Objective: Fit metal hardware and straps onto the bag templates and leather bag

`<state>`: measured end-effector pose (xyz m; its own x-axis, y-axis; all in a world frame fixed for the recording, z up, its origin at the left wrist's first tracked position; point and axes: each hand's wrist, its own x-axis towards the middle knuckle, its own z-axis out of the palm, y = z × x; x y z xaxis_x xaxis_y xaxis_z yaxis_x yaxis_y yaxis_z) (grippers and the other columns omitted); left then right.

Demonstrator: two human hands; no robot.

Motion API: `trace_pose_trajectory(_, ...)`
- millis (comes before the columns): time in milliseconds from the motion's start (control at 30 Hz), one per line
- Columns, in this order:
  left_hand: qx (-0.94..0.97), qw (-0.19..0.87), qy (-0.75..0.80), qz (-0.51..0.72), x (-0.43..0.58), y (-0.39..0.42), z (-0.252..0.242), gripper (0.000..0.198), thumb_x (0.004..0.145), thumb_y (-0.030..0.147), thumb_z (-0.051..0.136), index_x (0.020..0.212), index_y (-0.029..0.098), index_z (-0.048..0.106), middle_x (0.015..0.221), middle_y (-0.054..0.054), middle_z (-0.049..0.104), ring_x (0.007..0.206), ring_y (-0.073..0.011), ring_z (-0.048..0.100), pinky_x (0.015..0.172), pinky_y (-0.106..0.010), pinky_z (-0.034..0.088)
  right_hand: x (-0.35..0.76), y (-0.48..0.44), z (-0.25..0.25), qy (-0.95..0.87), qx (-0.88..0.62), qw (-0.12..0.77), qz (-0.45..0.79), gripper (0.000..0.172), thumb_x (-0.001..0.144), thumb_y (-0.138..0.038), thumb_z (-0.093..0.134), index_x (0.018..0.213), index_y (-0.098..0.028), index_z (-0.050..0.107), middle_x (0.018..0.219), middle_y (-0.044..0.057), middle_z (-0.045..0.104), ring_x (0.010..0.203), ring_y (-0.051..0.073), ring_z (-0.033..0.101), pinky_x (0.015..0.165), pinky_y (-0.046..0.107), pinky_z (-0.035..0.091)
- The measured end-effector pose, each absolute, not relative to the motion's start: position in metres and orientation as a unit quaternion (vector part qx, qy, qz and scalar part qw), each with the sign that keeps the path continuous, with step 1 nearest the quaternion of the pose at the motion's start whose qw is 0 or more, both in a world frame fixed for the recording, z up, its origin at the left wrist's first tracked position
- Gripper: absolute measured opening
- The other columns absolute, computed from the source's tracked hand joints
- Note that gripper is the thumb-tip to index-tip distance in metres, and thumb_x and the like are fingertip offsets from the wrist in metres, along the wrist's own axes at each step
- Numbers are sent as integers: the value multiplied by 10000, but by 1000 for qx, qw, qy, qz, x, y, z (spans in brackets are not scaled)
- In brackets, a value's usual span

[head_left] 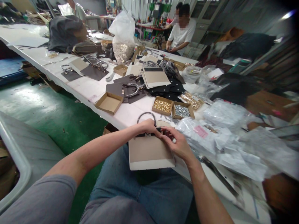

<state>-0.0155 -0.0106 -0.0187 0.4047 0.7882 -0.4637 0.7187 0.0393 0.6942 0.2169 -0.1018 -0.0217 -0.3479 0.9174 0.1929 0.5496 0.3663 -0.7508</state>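
Note:
A beige bag panel (149,152) with a white lower band and a dark top strip rests at the table's front edge, over my lap. A dark looped bag handle (146,114) rises from its top, and a small metal fitting (148,134) shows on the strip. My left hand (151,127) is closed on the panel's top edge near the handle's right end. Close beside it, my right hand (176,141) pinches the same edge with bent fingers. Any small part between the fingertips is hidden.
Beyond the panel stand a box of gold-coloured hardware (162,105), a box of silver hardware (181,110) and a cardboard tray (109,103). More panels (155,77) lie behind. Plastic bags (210,133) crowd the right. A grey bin (25,155) stands left; a person (183,31) sits across.

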Motion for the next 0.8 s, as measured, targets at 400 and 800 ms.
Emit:
trace_pose_trajectory(400,703,506,498,53,-20,-5,-14,520,607,534,1080,921,181,862,910,-8,809,844,-205,736,687,-254,538,226,-86,-12,-801,-429,272,315,329,1085,-431,749,1399,-351,805,1385,71,817,927,260,754,804,445,637)
trace_pose_trajectory(800,654,560,508,20,-25,-5,0,416,578,394,1073,742,176,759,753,21,726,686,-162,633,593,-258,464,218,-83,-11,-819,-404,292,286,276,1071,-333,762,1339,-331,826,1374,66,813,1275,321,765,1097,509,633)
